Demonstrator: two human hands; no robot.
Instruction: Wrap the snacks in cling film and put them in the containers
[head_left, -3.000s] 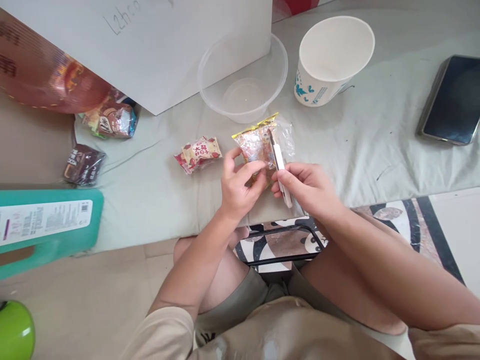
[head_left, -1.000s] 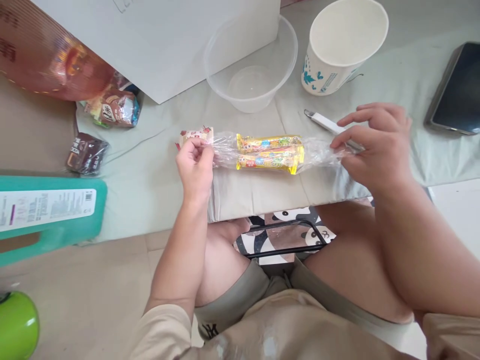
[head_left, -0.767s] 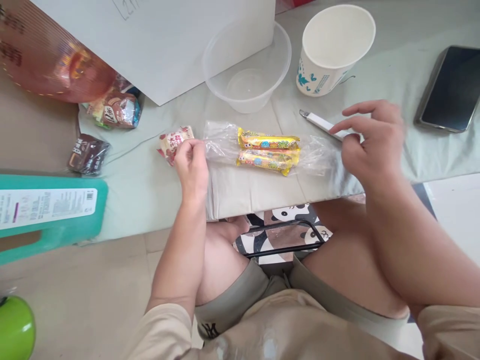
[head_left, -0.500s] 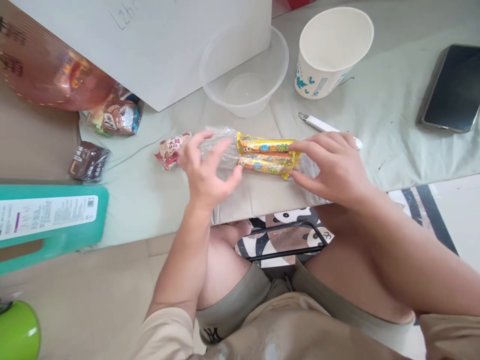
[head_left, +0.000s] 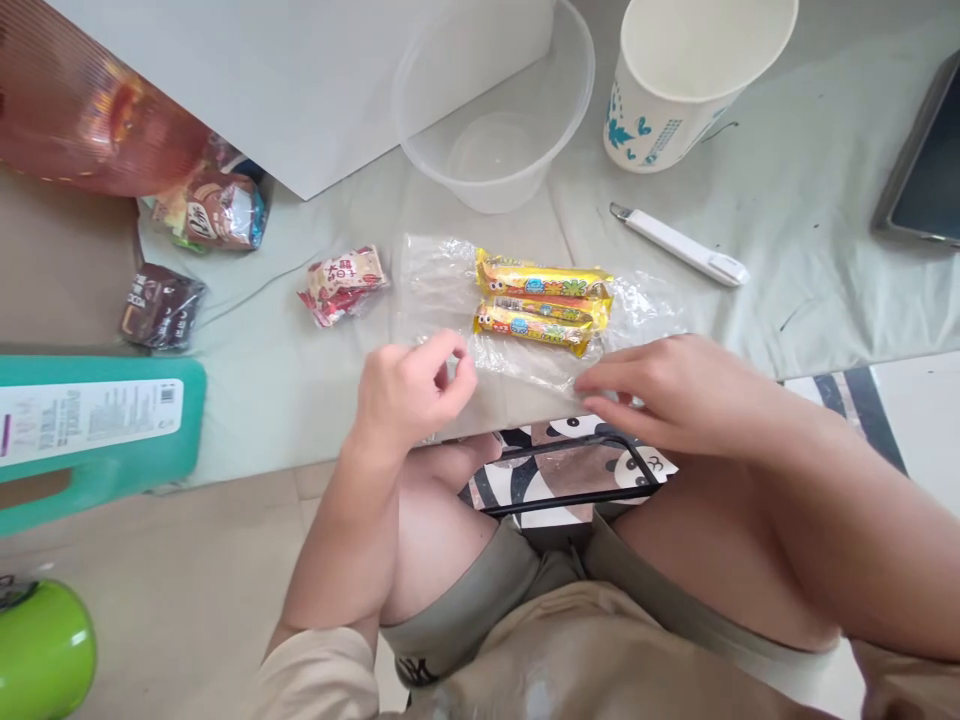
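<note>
Several snack sticks in yellow wrappers (head_left: 546,282) lie side by side on a sheet of clear plastic wrap (head_left: 439,290) on the cloth-covered table. My left hand (head_left: 416,390) is closed in a pinch at the wrap's near left edge, with the fingers curled toward the thumb. At the near right edge, my right hand (head_left: 660,390) pinches the wrap between thumb and fingertips. Neither hand touches the sticks. To the left lies a red and cream wrapped snack (head_left: 345,285), apart from the wrap.
Behind the wrap stand a clear plastic bowl (head_left: 495,185) and a paper cup (head_left: 637,125). A white utility knife (head_left: 679,243) lies right of them, a phone (head_left: 930,165) farther right. Brown packets (head_left: 161,308) and a teal plastic item (head_left: 191,420) are at left.
Both hands have drawn back toward me from over the wrap to its near edge. My left fingers have gone from spread to curled. The sticks and the red snack are now uncovered.
</note>
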